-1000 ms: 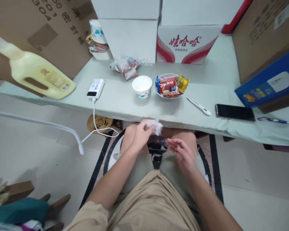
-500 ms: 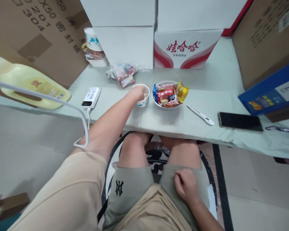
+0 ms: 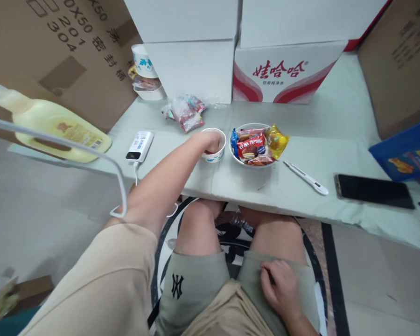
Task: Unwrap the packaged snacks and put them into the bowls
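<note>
My left hand (image 3: 213, 141) reaches over the pale green table (image 3: 301, 154) and dips into a small white paper bowl (image 3: 215, 156). Its fingers are bunched together inside the rim, with a bit of something red under them; the fingertips are hidden. My right hand (image 3: 282, 289) rests on my right thigh below the table edge, fingers curled in, nothing visible in it. Just right of the paper bowl stands a glass bowl (image 3: 238, 157) piled with wrapped snacks (image 3: 254, 144).
A thermometer (image 3: 306, 177) and a black phone (image 3: 373, 191) lie at the right. A power bank (image 3: 140, 145), its white cable (image 3: 73, 144) and a yellow bottle (image 3: 56, 128) are at the left. A snack bag (image 3: 185, 109), stacked bowls (image 3: 145, 70) and boxes (image 3: 287, 74) stand behind.
My left hand left my lap, where it held a crumpled clear wrapper, and went up into the paper bowl. My right hand dropped onto my thigh and curled shut.
</note>
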### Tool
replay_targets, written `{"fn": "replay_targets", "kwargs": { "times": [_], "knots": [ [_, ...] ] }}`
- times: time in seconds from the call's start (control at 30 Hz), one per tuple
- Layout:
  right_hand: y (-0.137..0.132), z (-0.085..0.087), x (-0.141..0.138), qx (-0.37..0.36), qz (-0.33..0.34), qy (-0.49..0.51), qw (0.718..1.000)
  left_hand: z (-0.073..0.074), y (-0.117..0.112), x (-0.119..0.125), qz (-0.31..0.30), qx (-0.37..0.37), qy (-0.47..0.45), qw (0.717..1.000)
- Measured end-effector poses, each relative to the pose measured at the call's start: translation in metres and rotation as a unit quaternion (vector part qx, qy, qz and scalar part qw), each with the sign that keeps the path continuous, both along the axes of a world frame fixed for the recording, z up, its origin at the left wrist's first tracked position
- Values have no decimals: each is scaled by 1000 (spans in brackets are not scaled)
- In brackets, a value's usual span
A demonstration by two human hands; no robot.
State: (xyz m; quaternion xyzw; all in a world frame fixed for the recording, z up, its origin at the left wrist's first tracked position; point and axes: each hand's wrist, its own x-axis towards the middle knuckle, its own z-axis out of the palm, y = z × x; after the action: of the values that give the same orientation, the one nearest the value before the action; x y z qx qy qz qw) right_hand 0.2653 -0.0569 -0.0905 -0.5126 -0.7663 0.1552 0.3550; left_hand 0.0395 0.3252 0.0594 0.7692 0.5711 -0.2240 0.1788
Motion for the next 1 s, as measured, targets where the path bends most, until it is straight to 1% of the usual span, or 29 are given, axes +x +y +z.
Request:
{"fn": "replay_targets", "kwargs": {
  "times": [0.03,0.07,0.1,0.13,0.17,0.2,0.23,0.27,0.3,0.33,0.37,0.4,0.43,0.47,0.5,0.53,0.6,0.67,0.73,0.87,1.0],
  "knots": [
    [1,1,0,-2,-2,3,1000,7,3,-4,6,11,-15,1000],
    [1,3,-1,-5,-5,8,1000,15,3,-8,21,47,-48,997],
    [2,4,-1,-10,-10,14,1000,22,-1,-12,44,124,-102,986],
    [3,6,-2,-15,-17,22,1000,28,-11,-13,68,219,-183,956],
    [3,7,-2,-22,-25,33,999,31,-27,-14,94,296,-277,909],
    [4,10,-2,-30,-35,45,998,30,-49,-12,119,348,-365,855],
    [6,12,-1,-43,-46,59,996,25,-75,-9,134,375,-446,801],
    [9,16,0,-59,-58,74,994,16,-105,-6,145,378,-512,758],
    [15,21,2,-82,-72,89,990,4,-135,-3,158,360,-558,731],
    [24,27,5,-112,-90,108,984,-12,-164,0,163,312,-582,733],
    [36,35,7,-147,-110,132,974,-29,-190,3,167,247,-591,750],
    [53,44,10,-195,-132,163,958,-47,-212,4,195,195,-584,763],
    [73,54,11,-230,-159,210,937,-64,-229,4,226,160,-574,770],
    [95,64,12,-267,-172,266,910,-78,-242,5,241,131,-560,781],
    [120,74,11,-303,-185,334,873,-90,-251,4,243,115,-552,789],
    [144,84,9,-328,-209,394,833,-99,-256,4,240,105,-548,795],
    [186,99,2,-374,-251,463,763,-110,-260,4,215,95,-536,811],
    [214,108,-8,-387,-263,471,748,-115,-260,4,182,95,-514,833],
    [228,111,-18,-390,-263,469,748,-116,-259,4,163,98,-492,850],
    [233,107,-33,-381,-270,481,742,-121,-260,7,160,88,-488,854],
    [241,104,-39,-360,-296,488,738,-123,-258,13,143,74,-478,864]
  ]
}}
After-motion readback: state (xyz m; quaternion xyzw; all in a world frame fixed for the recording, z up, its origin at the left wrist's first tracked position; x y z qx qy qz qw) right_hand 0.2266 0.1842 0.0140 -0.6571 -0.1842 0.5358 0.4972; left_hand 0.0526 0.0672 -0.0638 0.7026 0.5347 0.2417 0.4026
